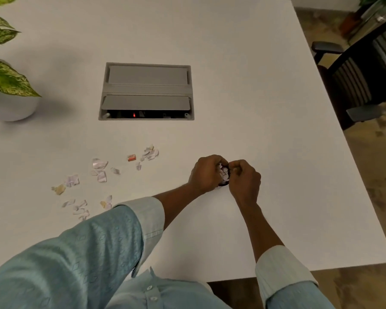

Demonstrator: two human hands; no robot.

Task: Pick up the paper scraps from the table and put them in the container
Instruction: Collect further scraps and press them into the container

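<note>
Left hand [206, 172] and right hand [243, 178] curled round container [224, 175]; remaining scraps [99, 169] well off left, nearer left hand.

You're in an office meeting room: a broad white desk [232, 74] with a built-in cable box [146, 91], black armchairs [354, 70] alongside, and a potted plant [7, 85].

The person wore a pale blue-green shirt [80, 259] with a faint woven diamond pattern and small white buttons [149, 287] down the front. Both sleeves [281, 270] were rolled up, showing a lighter, finely striped inner cuff [153, 216].
</note>
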